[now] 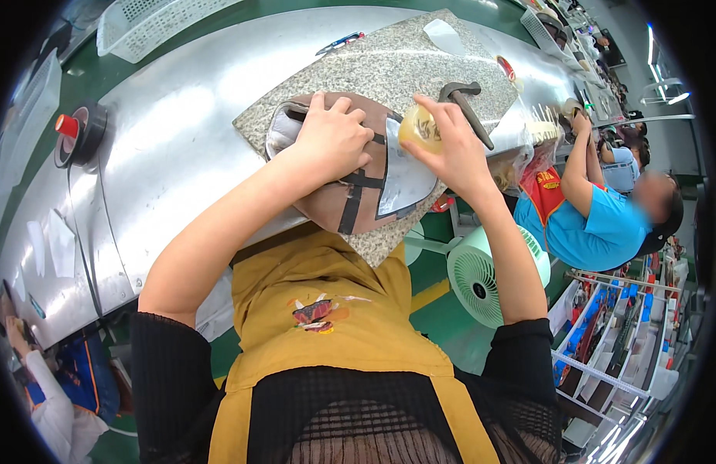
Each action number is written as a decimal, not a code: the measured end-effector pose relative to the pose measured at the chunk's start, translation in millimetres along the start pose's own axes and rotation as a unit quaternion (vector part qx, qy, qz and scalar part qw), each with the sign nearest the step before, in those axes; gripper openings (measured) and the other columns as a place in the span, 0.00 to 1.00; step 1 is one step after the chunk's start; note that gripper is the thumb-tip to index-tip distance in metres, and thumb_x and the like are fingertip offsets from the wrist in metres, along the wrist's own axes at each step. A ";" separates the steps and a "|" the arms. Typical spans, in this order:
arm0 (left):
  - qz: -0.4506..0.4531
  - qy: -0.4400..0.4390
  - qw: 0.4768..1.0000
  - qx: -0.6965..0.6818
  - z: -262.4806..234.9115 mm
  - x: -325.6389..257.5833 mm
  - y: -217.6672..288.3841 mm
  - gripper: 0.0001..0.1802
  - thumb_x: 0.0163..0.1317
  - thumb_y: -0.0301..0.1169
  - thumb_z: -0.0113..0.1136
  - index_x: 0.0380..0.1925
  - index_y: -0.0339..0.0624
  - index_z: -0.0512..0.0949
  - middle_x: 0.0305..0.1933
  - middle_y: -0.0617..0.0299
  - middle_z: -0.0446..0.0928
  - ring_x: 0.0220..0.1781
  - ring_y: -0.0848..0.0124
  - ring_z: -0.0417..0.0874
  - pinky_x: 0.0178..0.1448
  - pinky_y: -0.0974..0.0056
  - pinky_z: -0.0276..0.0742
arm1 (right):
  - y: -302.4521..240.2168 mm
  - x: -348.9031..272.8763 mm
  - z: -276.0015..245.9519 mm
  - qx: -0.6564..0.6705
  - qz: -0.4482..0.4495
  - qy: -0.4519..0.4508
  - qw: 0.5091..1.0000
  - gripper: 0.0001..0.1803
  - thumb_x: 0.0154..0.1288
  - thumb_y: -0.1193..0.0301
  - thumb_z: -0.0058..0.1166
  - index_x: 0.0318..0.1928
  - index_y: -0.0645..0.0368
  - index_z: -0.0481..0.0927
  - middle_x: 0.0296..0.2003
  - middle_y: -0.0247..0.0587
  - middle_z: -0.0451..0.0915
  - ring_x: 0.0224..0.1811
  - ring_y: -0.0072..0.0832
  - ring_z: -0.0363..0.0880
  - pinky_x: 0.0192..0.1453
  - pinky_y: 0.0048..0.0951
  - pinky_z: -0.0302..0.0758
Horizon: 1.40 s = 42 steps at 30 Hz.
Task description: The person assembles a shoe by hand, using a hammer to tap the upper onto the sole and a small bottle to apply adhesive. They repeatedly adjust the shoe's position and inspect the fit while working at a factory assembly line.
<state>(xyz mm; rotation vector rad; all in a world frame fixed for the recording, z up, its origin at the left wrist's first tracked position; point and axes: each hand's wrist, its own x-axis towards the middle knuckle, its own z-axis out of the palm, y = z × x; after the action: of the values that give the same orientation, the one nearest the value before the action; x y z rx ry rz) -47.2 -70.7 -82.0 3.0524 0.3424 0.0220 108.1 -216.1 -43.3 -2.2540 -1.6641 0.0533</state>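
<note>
A brown leather bag-like piece (311, 207) with black strips and an opening at its left lies on a speckled stone slab (296, 85). Fingers spread, my left hand (334, 139) rests flat on top of it. My right hand (454, 151) is closed around a rounded, yellowish, translucent lump (421, 129) with dark marks. That lump is over the pale, shiny panel (404, 182) at the piece's right end; whether it touches the panel I cannot tell. Just beyond my right hand, a dark-headed hammer (470, 108) lies on the slab.
The slab sits on a metal table (172, 155). A black reel with a red top (79, 135) stands left; white baskets (153, 27) are behind. A pen-like tool (340, 43) lies at the back. A green fan (489, 274) is below right, near a co-worker in blue (590, 224).
</note>
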 end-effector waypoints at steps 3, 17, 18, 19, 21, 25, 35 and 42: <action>-0.001 0.007 1.000 0.006 0.6 -0.7 0.8 0.20 0.54 0.49 0.61 0.44 0.56 0.82 0.55 0.66 0.75 0.63 0.66 0.68 0.67 0.42 0.58 | -24.3 -23.7 -20.1 0.045 0.020 -0.123 0.991 0.34 0.55 0.61 0.63 0.63 0.46 0.69 0.45 0.44 0.73 0.49 0.41 0.76 0.52 0.35 0.73; 0.006 0.031 1.000 -0.001 3.9 -0.3 -0.8 0.20 0.54 0.48 0.61 0.45 0.55 0.82 0.55 0.67 0.75 0.63 0.66 0.69 0.66 0.43 0.58 | 4.0 6.7 -10.7 -0.024 0.027 -0.015 0.999 0.34 0.55 0.59 0.63 0.63 0.47 0.69 0.45 0.45 0.73 0.48 0.42 0.76 0.53 0.36 0.73; 0.006 0.028 1.000 0.001 2.6 -0.5 -0.9 0.20 0.54 0.48 0.61 0.45 0.55 0.82 0.55 0.67 0.75 0.63 0.66 0.68 0.66 0.43 0.58 | 0.9 1.7 -13.3 -0.010 0.041 -0.034 0.999 0.34 0.55 0.59 0.63 0.63 0.47 0.69 0.44 0.44 0.73 0.47 0.41 0.76 0.52 0.36 0.73; 0.006 0.026 1.000 0.003 1.8 -1.0 -0.9 0.20 0.54 0.48 0.61 0.45 0.55 0.82 0.56 0.67 0.75 0.63 0.66 0.68 0.66 0.44 0.58 | -2.2 -5.4 -18.5 0.004 0.056 -0.054 0.997 0.34 0.55 0.60 0.63 0.63 0.48 0.69 0.43 0.44 0.73 0.47 0.41 0.76 0.52 0.36 0.73; 0.001 0.023 1.000 0.002 0.5 -2.6 -1.5 0.20 0.54 0.48 0.61 0.45 0.55 0.82 0.56 0.67 0.75 0.63 0.66 0.68 0.67 0.44 0.58 | -9.0 -25.0 -23.8 0.044 0.065 -0.104 0.992 0.34 0.55 0.61 0.63 0.63 0.49 0.69 0.42 0.44 0.73 0.47 0.40 0.76 0.52 0.35 0.72; -0.004 0.027 1.000 0.003 0.9 -4.0 -1.7 0.19 0.55 0.47 0.61 0.45 0.55 0.83 0.55 0.67 0.75 0.63 0.67 0.69 0.66 0.45 0.58 | -18.1 -54.1 -28.9 0.175 0.039 -0.140 0.974 0.34 0.55 0.61 0.63 0.63 0.52 0.69 0.48 0.45 0.74 0.52 0.35 0.76 0.58 0.31 0.70; 0.007 0.040 0.999 0.000 1.4 -1.1 -0.3 0.19 0.57 0.48 0.59 0.45 0.55 0.82 0.56 0.67 0.75 0.63 0.67 0.69 0.67 0.46 0.58 | 15.5 -23.7 -20.7 -0.001 0.037 -0.001 0.999 0.34 0.55 0.54 0.62 0.62 0.46 0.69 0.43 0.44 0.74 0.45 0.39 0.78 0.49 0.37 0.76; 0.000 0.032 0.999 0.004 0.1 -4.1 -1.6 0.19 0.57 0.48 0.59 0.45 0.55 0.82 0.56 0.67 0.75 0.63 0.67 0.69 0.67 0.46 0.58 | -18.0 -70.0 -19.4 0.144 0.039 -0.039 0.988 0.33 0.55 0.55 0.62 0.61 0.47 0.71 0.43 0.43 0.73 0.45 0.39 0.78 0.48 0.36 0.75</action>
<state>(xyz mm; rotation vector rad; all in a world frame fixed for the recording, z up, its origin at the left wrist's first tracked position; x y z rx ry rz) -51.6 -70.1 -82.3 3.0654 0.3486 0.1188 74.0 -281.6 -31.6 -2.1180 -1.4966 0.3813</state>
